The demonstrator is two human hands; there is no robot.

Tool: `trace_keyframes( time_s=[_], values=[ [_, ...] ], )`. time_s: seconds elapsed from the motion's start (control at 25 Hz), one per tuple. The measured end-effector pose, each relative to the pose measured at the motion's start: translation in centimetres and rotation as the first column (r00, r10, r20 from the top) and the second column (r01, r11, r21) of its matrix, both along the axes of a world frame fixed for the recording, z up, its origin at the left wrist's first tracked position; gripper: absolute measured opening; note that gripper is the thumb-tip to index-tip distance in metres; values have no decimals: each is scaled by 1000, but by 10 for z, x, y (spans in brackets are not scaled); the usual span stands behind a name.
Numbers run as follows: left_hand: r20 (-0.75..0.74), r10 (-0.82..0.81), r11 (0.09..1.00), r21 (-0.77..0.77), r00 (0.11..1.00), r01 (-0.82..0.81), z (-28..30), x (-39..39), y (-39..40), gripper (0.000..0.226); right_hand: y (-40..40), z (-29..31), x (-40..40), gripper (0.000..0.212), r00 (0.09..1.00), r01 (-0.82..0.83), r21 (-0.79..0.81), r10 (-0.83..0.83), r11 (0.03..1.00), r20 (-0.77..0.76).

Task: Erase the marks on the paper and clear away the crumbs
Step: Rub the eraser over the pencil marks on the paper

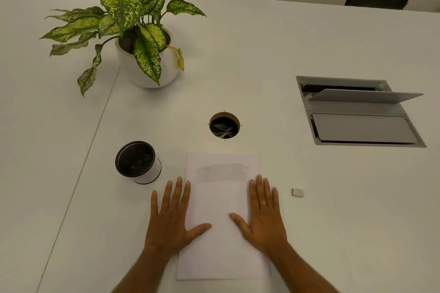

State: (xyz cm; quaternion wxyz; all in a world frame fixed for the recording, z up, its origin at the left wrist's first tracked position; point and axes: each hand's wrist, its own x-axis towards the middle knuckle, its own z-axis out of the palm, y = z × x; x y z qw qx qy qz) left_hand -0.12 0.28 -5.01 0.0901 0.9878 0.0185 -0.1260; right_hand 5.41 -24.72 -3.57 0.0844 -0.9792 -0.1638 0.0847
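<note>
Two hands spread flat, left hand (170, 217), right hand (263, 215), flanking smudged paper (222, 209), eraser (297, 192) nearby

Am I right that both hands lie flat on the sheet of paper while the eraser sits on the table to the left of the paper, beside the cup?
Not quite: the head view shows the eraser on the table right of the paper, beyond the right hand. The cup stands alone on the left, past the left hand. Both hands do lie flat.
</note>
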Motion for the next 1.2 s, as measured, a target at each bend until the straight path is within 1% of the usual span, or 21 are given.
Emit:
trace_keyframes(
  time_s=[0.32, 0.56, 0.68, 0.72, 0.8, 0.84, 0.92, 0.96, 1.0, 1.04, 1.12, 1.16, 1.2],
  values=[
    [61, -18, 1000, 7, 998, 18, -5, -2, 1, 111, -1, -5, 1, 95, 1000, -18, -60, 17, 998, -22],
    [53, -15, 1000, 18, 999, 14, -7, -2, 2, 112, -2, -6, 1, 95, 999, -30, -66, 28, 997, -28],
    [52, -12, 1000, 11, 999, 12, -7, -2, 2, 112, -2, -7, 2, 93, 997, -44, -59, 40, 997, -59],
    [51, -12, 1000, 13, 999, 11, -7, -2, 1, 112, -3, -7, 3, 90, 997, -54, -41, 52, 998, -64],
    [47, -8, 1000, 23, 999, 7, -7, -2, 1, 112, -12, -4, 9, 76, 995, -53, 75, 59, 996, -78],
    [44, -6, 999, 31, 999, 5, -6, -2, 1, 112, -20, -1, 13, 67, 998, -36, 140, 44, 990, -49],
    [38, -4, 999, 45, 999, 2, -7, -2, 1, 113, -44, 4, 20, 50, 992, 31, 219, -56, 975, 110],
    [36, -2, 999, 42, 999, 1, -8, -2, 1, 114, -58, 6, 23, 46, 974, 84, 229, -129, 970, 188],
    [35, 2, 1000, 31, 999, -3, -9, -2, 2, 114, -71, 8, 25, 46, 953, 145, 228, -198, 963, 229],
    [41, 9, 1000, 15, 999, -9, -9, -2, 2, 115, -81, 9, 27, 49, 937, 206, 220, -256, 954, 235],
    [82, 18, 1000, -15, 996, -17, -7, 2, 2, 114, -93, 7, 30, 55, 922, 311, 192, -344, 931, 176],
    [120, 12, 1000, -22, 993, -10, -4, 6, 1, 112, -95, 5, 32, 52, 918, 345, 190, -373, 919, 137],
    [165, -8, 1000, -25, 986, 12, -2, 12, -3, 109, -97, 3, 35, 45, 914, 367, 197, -392, 909, 105]
  ],
)
